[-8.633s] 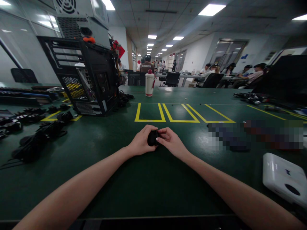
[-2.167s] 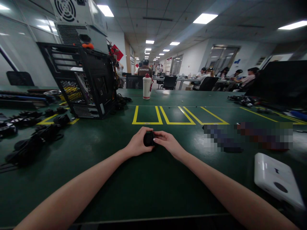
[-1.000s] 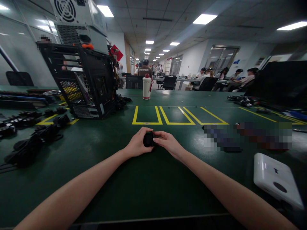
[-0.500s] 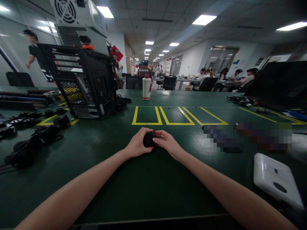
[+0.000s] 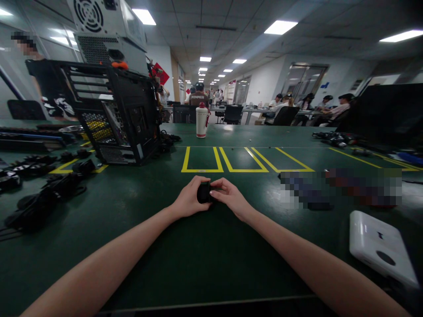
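A small black object (image 5: 204, 193) is between my two hands over the green table (image 5: 198, 255). My left hand (image 5: 190, 198) curves round its left side, thumb below and fingers above. From the right, the fingertips of my right hand (image 5: 229, 197) press on its right edge, thumb and fingers close together. What the object is cannot be made out. Just beyond my hands, yellow tape outlines (image 5: 203, 171) mark the table.
A black computer case (image 5: 128, 114) stands at the left, with black cables (image 5: 49, 193) nearer. A white cup (image 5: 201, 121) stands at the back. On the right are a white device (image 5: 380, 246) and two blurred items. A person (image 5: 46, 83) is beyond the case.
My hands and the black object have hardly moved. The person at the far left has shifted further left.
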A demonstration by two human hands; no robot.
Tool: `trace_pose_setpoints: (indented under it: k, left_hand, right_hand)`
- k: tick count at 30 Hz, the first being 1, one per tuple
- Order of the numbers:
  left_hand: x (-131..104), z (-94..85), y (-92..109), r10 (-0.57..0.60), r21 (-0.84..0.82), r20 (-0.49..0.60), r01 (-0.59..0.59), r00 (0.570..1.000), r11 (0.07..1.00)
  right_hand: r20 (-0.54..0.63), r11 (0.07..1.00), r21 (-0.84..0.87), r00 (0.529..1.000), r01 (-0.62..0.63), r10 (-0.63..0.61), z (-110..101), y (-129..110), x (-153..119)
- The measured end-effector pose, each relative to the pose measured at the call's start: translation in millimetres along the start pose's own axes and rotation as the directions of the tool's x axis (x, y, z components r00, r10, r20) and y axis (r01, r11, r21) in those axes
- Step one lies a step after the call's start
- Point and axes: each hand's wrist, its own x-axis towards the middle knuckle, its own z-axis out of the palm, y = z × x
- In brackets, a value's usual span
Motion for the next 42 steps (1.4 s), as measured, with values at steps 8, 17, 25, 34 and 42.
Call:
trace_pose_setpoints:
  k: [8, 17, 25, 34, 42]
  left_hand:
    - [-0.1, 0.5, 0.4, 0.024, -0.002, -0.011, -0.024, 1.0, 1.0]
    - [0.2, -0.7, 2.3, 0.006, -0.017, -0.01, -0.006, 1.0, 1.0]
    - [-0.4, -2.2, 3.7, -0.009, -0.02, 0.002, 0.009, 1.0, 1.0]
    - [0.1, -0.3, 1.2, 0.0, 0.0, -0.005, 0.0, 1.0, 1.0]
    - [-0.1, -0.5, 1.1, 0.0, -0.009, -0.001, 0.0, 1.0, 1.0]
  right_hand:
    - [0.045, 0.999, 0.037, 0.999, -0.011, 0.009, -2.5, 7.9, 4.1]
    - [0.004, 1.0, 0.02, 1.0, 0.013, -0.013, -0.4, 3.6, 1.2]
    - [0.033, 0.998, 0.059, 0.999, -0.013, 0.011, 0.0, 0.8, 0.0]
    - [-0.017, 0.999, 0.031, 1.0, 0.022, -0.022, 2.1, -0.3, 0.1]
    - [0.015, 0.996, 0.079, 0.999, -0.042, 0.041, 0.7, -0.9, 1.9]
